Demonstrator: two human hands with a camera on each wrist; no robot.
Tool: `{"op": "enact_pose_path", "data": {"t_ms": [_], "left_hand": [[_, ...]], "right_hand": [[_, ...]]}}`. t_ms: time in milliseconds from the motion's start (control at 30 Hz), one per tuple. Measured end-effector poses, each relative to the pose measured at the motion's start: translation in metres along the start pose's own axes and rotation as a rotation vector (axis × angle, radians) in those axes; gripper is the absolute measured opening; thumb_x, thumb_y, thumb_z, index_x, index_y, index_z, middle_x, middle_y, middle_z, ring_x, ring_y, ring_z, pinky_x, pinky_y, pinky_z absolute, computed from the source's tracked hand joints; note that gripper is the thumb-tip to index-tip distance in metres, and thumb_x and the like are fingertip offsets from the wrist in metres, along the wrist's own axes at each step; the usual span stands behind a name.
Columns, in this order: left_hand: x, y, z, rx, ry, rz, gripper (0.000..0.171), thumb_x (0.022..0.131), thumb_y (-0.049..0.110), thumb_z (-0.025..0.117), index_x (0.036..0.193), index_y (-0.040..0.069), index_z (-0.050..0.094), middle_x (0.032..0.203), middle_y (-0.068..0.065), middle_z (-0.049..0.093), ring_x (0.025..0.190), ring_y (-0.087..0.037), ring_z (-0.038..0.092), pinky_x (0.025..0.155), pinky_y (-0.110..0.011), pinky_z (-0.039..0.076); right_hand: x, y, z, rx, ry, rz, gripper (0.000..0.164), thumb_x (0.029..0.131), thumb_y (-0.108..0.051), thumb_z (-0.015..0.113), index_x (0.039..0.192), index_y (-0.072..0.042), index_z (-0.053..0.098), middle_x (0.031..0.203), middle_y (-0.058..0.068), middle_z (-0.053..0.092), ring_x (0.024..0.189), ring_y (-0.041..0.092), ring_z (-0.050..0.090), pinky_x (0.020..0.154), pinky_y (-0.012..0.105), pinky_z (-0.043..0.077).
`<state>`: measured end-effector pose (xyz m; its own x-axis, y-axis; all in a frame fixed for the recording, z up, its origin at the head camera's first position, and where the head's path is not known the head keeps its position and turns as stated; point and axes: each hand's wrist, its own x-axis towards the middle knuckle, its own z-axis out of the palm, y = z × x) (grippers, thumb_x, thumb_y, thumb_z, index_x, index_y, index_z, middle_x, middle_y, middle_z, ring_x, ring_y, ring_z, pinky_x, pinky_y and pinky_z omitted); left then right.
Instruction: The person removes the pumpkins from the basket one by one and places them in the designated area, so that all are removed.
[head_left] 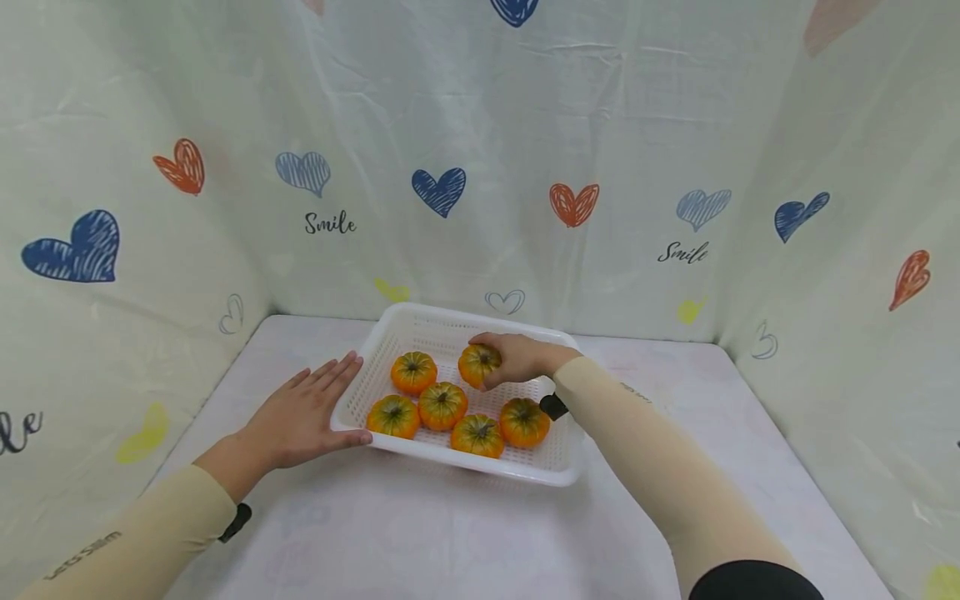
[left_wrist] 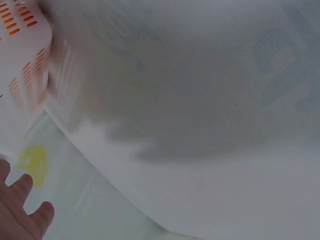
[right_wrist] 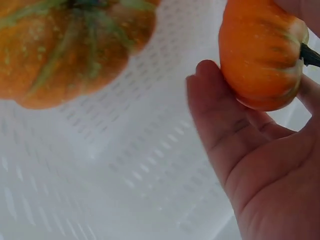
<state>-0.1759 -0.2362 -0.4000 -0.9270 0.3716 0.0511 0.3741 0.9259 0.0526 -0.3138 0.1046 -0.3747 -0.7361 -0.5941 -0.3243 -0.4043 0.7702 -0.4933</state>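
A white plastic basket [head_left: 450,468] with slotted sides stands on the table and holds several small orange pumpkins [head_left: 442,406] with green-streaked tops. My right hand [head_left: 517,357] grips one small pumpkin [head_left: 478,365] near the basket's back side. In the right wrist view, fingers and thumb go around this pumpkin [right_wrist: 260,55], its green stem pointing right. At the basket's left end, my left hand [head_left: 307,414] lies with fingers straight and spread, thumb at the front rim. The left wrist view catches only some fingertips and the basket's corner [left_wrist: 30,50].
Beneath the basket is a table [head_left: 375,533] with a white cover. A pale curtain [head_left: 495,100] printed with hearts and words surrounds it at the back and sides. Another pumpkin [right_wrist: 75,55] lies close to the right hand in the basket.
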Motion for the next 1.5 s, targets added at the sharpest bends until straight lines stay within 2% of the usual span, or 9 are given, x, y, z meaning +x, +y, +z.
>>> {"op": "enact_pose_path", "data": {"t_ms": [233,400,633,800,1000,1133,1267,1367,1500], "left_hand": [[-0.001,0.000,0.000,-0.008,-0.002,-0.005,0.115,0.080,0.086,0.043,0.159,0.005,0.020,0.164,-0.014,0.020,0.146,-0.039,0.025,0.114,-0.062,0.020],[0.000,0.001,-0.001,-0.008,-0.004,-0.002,0.115,0.080,0.086,0.042,0.159,0.005,0.020,0.163,-0.014,0.021,0.145,-0.039,0.025,0.113,-0.062,0.021],[0.001,0.002,0.000,-0.009,-0.007,-0.001,0.116,0.080,0.087,0.040,0.159,0.004,0.019,0.164,-0.014,0.020,0.145,-0.040,0.026,0.113,-0.062,0.021],[0.001,0.003,0.000,-0.007,-0.004,0.002,0.116,0.080,0.087,0.040,0.159,0.004,0.019,0.163,-0.014,0.020,0.145,-0.039,0.026,0.113,-0.062,0.021],[0.000,0.002,-0.001,-0.016,-0.007,-0.004,0.118,0.079,0.088,0.040,0.159,0.004,0.019,0.163,-0.015,0.021,0.145,-0.040,0.026,0.113,-0.063,0.021],[-0.001,0.002,-0.001,-0.019,-0.005,-0.003,0.118,0.079,0.088,0.041,0.158,0.003,0.020,0.163,-0.015,0.021,0.145,-0.040,0.027,0.113,-0.063,0.021],[-0.001,0.002,-0.001,-0.026,-0.006,-0.001,0.118,0.079,0.088,0.041,0.159,0.004,0.019,0.163,-0.015,0.021,0.144,-0.040,0.027,0.113,-0.063,0.022],[-0.001,0.002,-0.002,-0.038,-0.009,-0.001,0.118,0.079,0.088,0.041,0.159,0.004,0.019,0.163,-0.015,0.021,0.144,-0.041,0.027,0.113,-0.063,0.021],[0.000,0.002,-0.002,-0.052,-0.014,0.000,0.118,0.079,0.088,0.041,0.159,0.005,0.018,0.163,-0.015,0.020,0.144,-0.040,0.027,0.113,-0.063,0.021]], "right_hand": [[-0.022,-0.004,-0.030,0.077,0.097,-0.085,0.082,0.086,-0.035,0.079,0.154,-0.024,0.035,0.138,0.005,0.050,0.116,0.022,0.052,0.100,0.039,0.047],[-0.046,0.004,-0.052,0.156,0.186,-0.129,0.083,0.087,-0.034,0.079,0.155,-0.020,0.033,0.132,0.009,0.052,0.107,0.026,0.056,0.093,0.039,0.052],[-0.079,0.036,-0.072,0.250,0.327,-0.120,0.084,0.088,-0.035,0.078,0.155,-0.020,0.031,0.129,0.012,0.053,0.108,0.029,0.056,0.091,0.040,0.053],[-0.104,0.069,-0.077,0.323,0.464,-0.033,0.084,0.090,-0.037,0.075,0.158,-0.022,0.027,0.141,0.014,0.045,0.116,0.033,0.052,0.094,0.046,0.052],[-0.119,0.116,-0.063,0.422,0.534,0.157,0.094,0.089,-0.046,0.073,0.161,-0.023,0.016,0.150,0.021,0.035,0.112,0.037,0.056,0.094,0.047,0.052],[-0.118,0.151,-0.042,0.490,0.526,0.271,0.100,0.087,-0.048,0.075,0.161,-0.021,0.013,0.148,0.026,0.033,0.104,0.035,0.059,0.091,0.038,0.054],[-0.110,0.177,-0.018,0.546,0.506,0.343,0.101,0.086,-0.044,0.077,0.161,-0.017,0.015,0.145,0.028,0.034,0.103,0.031,0.057,0.085,0.029,0.055],[-0.102,0.185,-0.004,0.562,0.486,0.370,0.101,0.086,-0.043,0.078,0.160,-0.014,0.016,0.147,0.029,0.033,0.112,0.034,0.052,0.091,0.035,0.053],[-0.092,0.189,0.008,0.521,0.458,0.397,0.102,0.085,-0.047,0.077,0.160,-0.013,0.016,0.153,0.029,0.027,0.129,0.043,0.038,0.107,0.055,0.039]]}}
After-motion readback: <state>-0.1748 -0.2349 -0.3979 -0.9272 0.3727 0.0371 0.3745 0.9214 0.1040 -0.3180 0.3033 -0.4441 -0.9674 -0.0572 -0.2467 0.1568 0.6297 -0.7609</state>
